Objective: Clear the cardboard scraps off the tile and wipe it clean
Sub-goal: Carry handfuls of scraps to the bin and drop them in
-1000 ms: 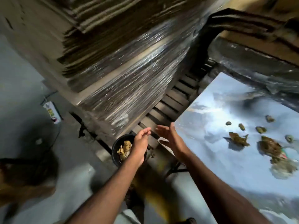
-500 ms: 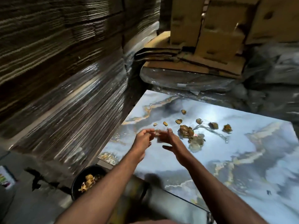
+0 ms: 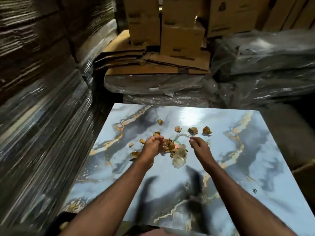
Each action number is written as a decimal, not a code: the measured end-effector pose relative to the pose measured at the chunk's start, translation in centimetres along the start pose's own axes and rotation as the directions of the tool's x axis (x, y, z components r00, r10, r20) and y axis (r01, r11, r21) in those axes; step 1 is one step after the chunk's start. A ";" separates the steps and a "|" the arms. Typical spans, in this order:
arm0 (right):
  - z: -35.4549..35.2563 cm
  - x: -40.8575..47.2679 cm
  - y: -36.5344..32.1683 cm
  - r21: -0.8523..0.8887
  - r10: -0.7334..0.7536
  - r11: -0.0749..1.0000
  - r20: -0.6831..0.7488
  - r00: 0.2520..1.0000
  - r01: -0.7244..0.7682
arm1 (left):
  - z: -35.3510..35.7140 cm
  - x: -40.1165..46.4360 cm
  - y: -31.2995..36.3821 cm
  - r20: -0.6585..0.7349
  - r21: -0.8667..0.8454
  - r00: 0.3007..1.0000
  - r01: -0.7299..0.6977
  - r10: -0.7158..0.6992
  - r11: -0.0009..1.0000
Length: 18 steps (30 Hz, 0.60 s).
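Head view: scraps point(image 3: 169, 146) lie mid-tile point(image 3: 238, 167), light, limp and crumbly, best pinched in clumps. Left hand point(image 3: 152, 147) curls at the pile, seemingly gripping some; right hand point(image 3: 199, 147) hovers relaxed, empty. A clear wrapper point(image 3: 179, 156) mingles with them; boxes point(image 3: 180, 31) behind, nothing blocking.

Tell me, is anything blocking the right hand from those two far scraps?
Nothing visible does. The right hand hovers just short of the two scraps, with only bare tile and a clear plastic strip between them.
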State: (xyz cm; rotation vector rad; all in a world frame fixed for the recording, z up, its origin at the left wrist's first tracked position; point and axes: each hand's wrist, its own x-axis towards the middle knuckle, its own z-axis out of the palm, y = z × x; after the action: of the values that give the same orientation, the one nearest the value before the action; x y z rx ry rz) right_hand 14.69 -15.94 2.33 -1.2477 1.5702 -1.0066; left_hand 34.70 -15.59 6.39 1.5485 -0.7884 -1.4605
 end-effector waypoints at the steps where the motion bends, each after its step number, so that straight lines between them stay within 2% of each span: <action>1: -0.3 0.8 0.3 -0.048 0.004 0.999 -0.034 0.999 -0.006 | 0.3 1.2 0.2 0.018 0.015 1.000 0.002 -0.002 1.000; 4: -0.7 3.5 2.0 -0.217 0.021 0.975 -0.124 0.992 -0.048 | 1.1 5.2 0.6 0.048 0.090 0.999 -0.019 0.015 0.996; 7: -0.8 5.7 4.0 -0.430 0.014 0.896 -0.216 0.976 -0.108 | 1.6 9.1 0.9 0.040 0.231 0.996 -0.085 0.077 0.969; 10: -1.0 7.3 5.5 -0.553 0.046 0.812 -0.255 0.966 -0.185 | 1.6 12.7 0.7 -0.052 0.421 0.980 -0.153 0.192 0.894; 14: -1.5 10.2 7.3 -0.614 0.034 0.763 -0.274 0.961 -0.202 | 1.2 16.5 0.8 -0.126 0.637 0.954 -0.131 0.270 0.759; 18: -0.6 13.8 7.4 -0.662 0.087 0.722 -0.198 0.976 -0.199 | 1.2 20.1 0.9 -0.106 0.756 0.981 -0.026 0.162 0.654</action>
State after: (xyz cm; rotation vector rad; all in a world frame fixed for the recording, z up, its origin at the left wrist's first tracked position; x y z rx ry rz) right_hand 10.35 -28.13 -6.45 -1.5133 2.2408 -0.4159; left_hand 36.10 -33.91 -1.89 2.1602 -1.4756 -0.9185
